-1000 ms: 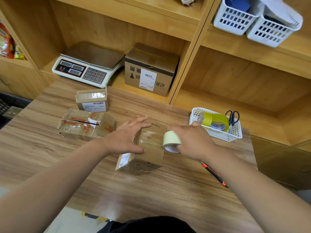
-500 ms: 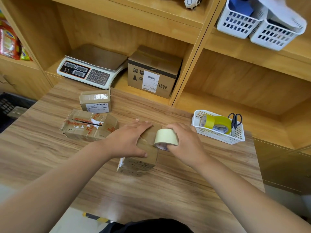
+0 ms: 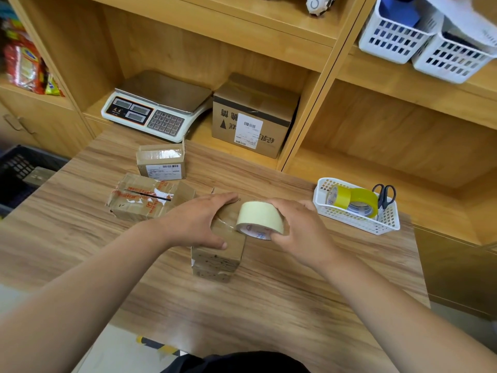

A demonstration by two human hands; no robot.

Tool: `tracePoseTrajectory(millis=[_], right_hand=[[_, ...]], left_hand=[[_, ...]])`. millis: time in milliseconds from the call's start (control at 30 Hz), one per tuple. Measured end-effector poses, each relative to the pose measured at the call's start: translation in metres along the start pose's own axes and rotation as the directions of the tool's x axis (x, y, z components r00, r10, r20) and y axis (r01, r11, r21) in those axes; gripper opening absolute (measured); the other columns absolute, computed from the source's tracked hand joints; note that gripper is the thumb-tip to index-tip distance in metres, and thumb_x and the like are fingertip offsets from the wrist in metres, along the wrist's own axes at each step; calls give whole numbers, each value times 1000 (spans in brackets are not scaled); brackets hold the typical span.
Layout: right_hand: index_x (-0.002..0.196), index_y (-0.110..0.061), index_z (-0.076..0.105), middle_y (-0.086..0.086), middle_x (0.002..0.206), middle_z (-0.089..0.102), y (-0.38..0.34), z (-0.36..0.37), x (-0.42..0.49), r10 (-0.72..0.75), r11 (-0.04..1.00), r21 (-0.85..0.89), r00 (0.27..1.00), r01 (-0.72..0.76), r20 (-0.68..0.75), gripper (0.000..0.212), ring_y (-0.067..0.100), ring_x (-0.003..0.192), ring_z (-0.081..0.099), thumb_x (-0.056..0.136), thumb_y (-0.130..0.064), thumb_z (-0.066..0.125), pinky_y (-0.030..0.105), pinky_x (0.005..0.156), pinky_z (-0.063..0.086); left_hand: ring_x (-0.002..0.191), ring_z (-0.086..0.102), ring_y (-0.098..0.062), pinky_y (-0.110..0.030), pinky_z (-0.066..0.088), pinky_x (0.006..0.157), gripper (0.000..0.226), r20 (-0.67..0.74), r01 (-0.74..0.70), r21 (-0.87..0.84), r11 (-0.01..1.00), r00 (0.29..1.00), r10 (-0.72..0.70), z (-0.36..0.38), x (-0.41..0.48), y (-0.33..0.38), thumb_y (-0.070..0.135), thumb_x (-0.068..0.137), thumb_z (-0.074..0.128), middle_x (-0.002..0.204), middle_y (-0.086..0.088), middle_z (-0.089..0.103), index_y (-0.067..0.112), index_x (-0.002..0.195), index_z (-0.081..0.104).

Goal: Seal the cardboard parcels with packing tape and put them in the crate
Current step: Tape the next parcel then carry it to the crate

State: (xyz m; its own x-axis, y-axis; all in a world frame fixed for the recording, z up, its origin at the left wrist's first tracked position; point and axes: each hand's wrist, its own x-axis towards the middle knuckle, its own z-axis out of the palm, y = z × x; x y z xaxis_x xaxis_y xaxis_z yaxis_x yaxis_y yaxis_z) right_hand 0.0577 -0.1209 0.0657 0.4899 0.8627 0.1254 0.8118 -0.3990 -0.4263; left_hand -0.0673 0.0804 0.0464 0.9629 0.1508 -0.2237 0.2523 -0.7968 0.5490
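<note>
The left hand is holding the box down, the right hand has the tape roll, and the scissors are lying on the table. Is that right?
Almost. The scissors stand in the white basket, not on the table; the head view shows it. The rest holds: the left hand holds the box down and the right hand has the tape roll.

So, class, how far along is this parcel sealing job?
Nothing looks finished yet. In hand: the left hand presses one parcel while the right hand grips the tape roll on its top. Left: the torn parcel and small labelled parcel beyond, then all into the crate.
</note>
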Motion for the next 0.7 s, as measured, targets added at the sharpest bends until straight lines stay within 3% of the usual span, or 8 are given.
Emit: tracePoseTrajectory(millis=[133, 333, 433, 700], right_hand=[[121, -28, 56, -12, 106, 65, 5, -5, 3, -146, 965, -215, 988, 152, 45, 54, 8, 97, 55, 68, -29, 70, 27, 81, 26], [109, -25, 65, -9, 86, 67, 31, -22, -12, -98, 936, -336, 995, 104, 35, 43, 19, 81, 63, 67, -31, 66, 35, 71, 37], [117, -30, 60, -10, 94, 67, 40, -24, -20, -16, 939, -340, 994, 53, 110, 48, 18, 89, 61, 76, -52, 69, 32, 78, 33], [121, -34, 55, -11, 111, 66, 37, -21, -18, 53, 954, -299, 988, -6, 147, 63, 14, 102, 57, 74, -74, 43, 33, 91, 31]], left_hand=[[132, 36, -11, -19, 30, 103, 109, 5, 2, -15, 1000, 1000, -2, -1, 2, -4, 40, 63, 83, 149, 10, 34, 35, 149, 18], [125, 42, -9, -26, 38, 102, 104, 25, 13, -26, 1000, 1000, -12, -7, 1, -12, 40, 64, 83, 146, 13, 37, 41, 147, 20], [129, 38, -9, -22, 34, 104, 104, 29, 0, -26, 1000, 1000, 1, -5, 2, -10, 40, 65, 83, 148, 13, 35, 39, 147, 20], [129, 38, -8, -19, 32, 104, 103, 30, -15, -38, 999, 999, 16, -4, 2, -10, 37, 66, 83, 148, 12, 34, 36, 148, 20]])
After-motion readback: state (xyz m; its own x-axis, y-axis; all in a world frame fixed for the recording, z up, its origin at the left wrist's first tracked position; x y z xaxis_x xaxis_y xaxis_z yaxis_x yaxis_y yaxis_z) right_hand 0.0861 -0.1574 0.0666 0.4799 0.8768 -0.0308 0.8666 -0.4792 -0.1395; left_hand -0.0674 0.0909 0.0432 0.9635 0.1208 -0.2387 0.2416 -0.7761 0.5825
